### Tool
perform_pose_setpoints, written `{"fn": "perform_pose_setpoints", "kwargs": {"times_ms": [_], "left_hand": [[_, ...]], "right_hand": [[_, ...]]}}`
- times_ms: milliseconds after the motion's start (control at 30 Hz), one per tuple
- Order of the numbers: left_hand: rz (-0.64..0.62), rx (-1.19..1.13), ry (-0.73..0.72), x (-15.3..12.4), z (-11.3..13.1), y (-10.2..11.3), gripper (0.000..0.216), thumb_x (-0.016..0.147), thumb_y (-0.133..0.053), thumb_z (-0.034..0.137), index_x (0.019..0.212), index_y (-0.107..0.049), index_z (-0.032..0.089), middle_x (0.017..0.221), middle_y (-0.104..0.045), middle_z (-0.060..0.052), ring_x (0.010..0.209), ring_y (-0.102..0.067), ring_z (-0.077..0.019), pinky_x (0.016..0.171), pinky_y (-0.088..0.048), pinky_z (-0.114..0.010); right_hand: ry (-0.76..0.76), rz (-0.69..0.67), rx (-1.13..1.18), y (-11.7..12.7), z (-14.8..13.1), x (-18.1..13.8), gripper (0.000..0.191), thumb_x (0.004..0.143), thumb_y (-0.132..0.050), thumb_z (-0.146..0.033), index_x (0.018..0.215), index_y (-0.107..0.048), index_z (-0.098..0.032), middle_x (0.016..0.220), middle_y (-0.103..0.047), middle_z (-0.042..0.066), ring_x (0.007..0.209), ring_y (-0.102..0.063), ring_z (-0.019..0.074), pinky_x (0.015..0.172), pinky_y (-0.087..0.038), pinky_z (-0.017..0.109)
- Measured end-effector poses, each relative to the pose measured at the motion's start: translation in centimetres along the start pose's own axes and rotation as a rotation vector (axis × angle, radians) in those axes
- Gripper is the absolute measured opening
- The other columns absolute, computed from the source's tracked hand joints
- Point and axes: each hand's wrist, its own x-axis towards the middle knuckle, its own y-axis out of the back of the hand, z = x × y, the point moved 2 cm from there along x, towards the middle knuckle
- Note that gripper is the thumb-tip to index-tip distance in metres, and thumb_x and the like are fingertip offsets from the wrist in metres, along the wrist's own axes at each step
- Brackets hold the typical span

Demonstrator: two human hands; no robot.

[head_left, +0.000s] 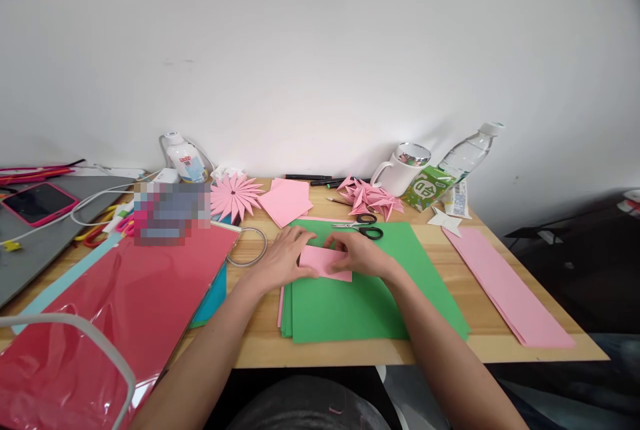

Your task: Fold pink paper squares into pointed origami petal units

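Observation:
A small folded pink paper (pixel 326 263) lies on a stack of green sheets (pixel 360 303) in the middle of the wooden table (pixel 490 343). My left hand (pixel 283 258) presses on the paper's left end with its fingers bent over the top edge. My right hand (pixel 361 252) pinches the paper's upper right part with curled fingers. Black-handled scissors (pixel 361 226) lie just behind my right hand.
Pink paper flowers (pixel 234 195) (pixel 371 198), loose pink squares (pixel 286 202), pens, a white mug (pixel 400 169), a green carton (pixel 428 189) and a water bottle (pixel 469 150) line the back. Long pink strips (pixel 505 287) lie right. A red plastic bag (pixel 120 310), laptop and phone (pixel 39 202) sit left.

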Motion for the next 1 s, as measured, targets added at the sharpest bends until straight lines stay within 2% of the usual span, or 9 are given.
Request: {"fn": "perform_pose_setpoints", "kwargs": {"times_ms": [33,100,233,367,467,567,700,867,1000], "left_hand": [[0.02,-0.008,0.001,0.1,-0.1,-0.1,0.056,0.065,-0.071,0.04,0.113,-0.05,0.021,0.113,-0.05,-0.009,0.108,-0.046,-0.0268,0.089,-0.039,-0.04],[0.087,-0.056,0.029,0.4,-0.2,-0.5,0.055,0.064,-0.072,0.036,0.112,-0.051,0.02,0.114,-0.052,-0.01,0.11,-0.046,-0.0274,0.091,-0.039,-0.041],[0.277,-0.371,0.167,1.1,-0.6,-1.2,0.04,0.068,-0.067,0.024,0.105,-0.051,0.017,0.098,-0.062,-0.006,0.093,-0.059,-0.0213,0.081,-0.046,-0.035],[0.258,-0.799,0.283,1.5,-0.5,-1.5,0.043,0.063,-0.069,0.02,0.101,-0.048,0.016,0.082,-0.067,-0.002,0.07,-0.065,-0.0164,0.062,-0.05,-0.027],[0.272,-0.923,0.338,1.6,-0.1,-1.0,0.039,0.059,-0.071,0.02,0.09,-0.049,0.015,0.078,-0.066,-0.002,0.059,-0.063,-0.0141,0.054,-0.049,-0.024],[0.296,-0.931,0.387,1.6,0.3,-0.4,0.03,0.06,-0.071,0.024,0.081,-0.051,0.014,0.066,-0.064,0.0,0.051,-0.061,-0.0135,0.046,-0.044,-0.022],[0.321,-0.929,0.388,1.5,0.3,-0.3,0.029,0.061,-0.069,0.024,0.085,-0.057,0.013,0.069,-0.068,-0.002,0.062,-0.065,-0.0168,0.052,-0.048,-0.023],[0.347,-0.858,0.339,1.5,-0.1,-1.5,0.039,0.061,-0.067,0.019,0.099,-0.057,0.014,0.078,-0.069,-0.003,0.063,-0.066,-0.0177,0.056,-0.051,-0.026],[0.364,-0.833,0.347,1.5,-0.5,-1.4,0.033,0.059,-0.066,0.016,0.091,-0.057,0.014,0.074,-0.068,-0.003,0.061,-0.066,-0.0173,0.057,-0.052,-0.026]], "right_hand": [[0.005,-0.003,0.048,0.0,0.2,0.0,0.022,0.063,-0.07,-0.03,0.077,-0.061,-0.016,0.059,-0.049,-0.005,0.055,-0.042,0.0098,0.05,-0.027,0.02],[0.03,0.038,0.169,0.2,0.5,-0.2,0.021,0.068,-0.065,-0.034,0.066,-0.058,-0.015,0.058,-0.045,-0.005,0.054,-0.038,0.0087,0.05,-0.026,0.02],[0.021,0.139,0.446,0.3,0.7,-0.3,0.026,0.072,-0.061,-0.04,0.068,-0.056,-0.014,0.06,-0.046,-0.004,0.053,-0.038,0.0083,0.049,-0.027,0.02],[-0.041,0.252,0.618,0.0,0.2,-0.2,0.031,0.067,-0.066,-0.044,0.068,-0.055,-0.016,0.057,-0.051,-0.003,0.049,-0.043,0.0096,0.046,-0.032,0.021],[-0.045,0.307,0.757,-0.2,-0.2,-0.2,0.034,0.064,-0.069,-0.046,0.074,-0.055,-0.017,0.063,-0.056,-0.001,0.053,-0.051,0.0131,0.049,-0.04,0.024],[-0.039,0.41,0.719,-0.2,-0.2,-0.3,0.045,0.057,-0.075,-0.042,0.088,-0.054,-0.018,0.069,-0.056,-0.001,0.055,-0.048,0.0122,0.048,-0.039,0.023],[-0.075,0.477,0.566,-0.6,0.0,-0.2,0.059,0.056,-0.074,-0.041,0.104,-0.05,-0.018,0.066,-0.05,-0.004,0.052,-0.039,0.0096,0.046,-0.033,0.02],[-0.097,0.504,0.471,-1.1,-0.2,0.0,0.063,0.055,-0.073,-0.042,0.107,-0.047,-0.017,0.076,-0.053,-0.001,0.062,-0.044,0.0132,0.055,-0.037,0.023],[-0.1,0.472,0.44,-0.9,-0.3,0.0,0.059,0.056,-0.071,-0.04,0.105,-0.046,-0.017,0.074,-0.051,-0.002,0.061,-0.043,0.0128,0.054,-0.037,0.023]]}}
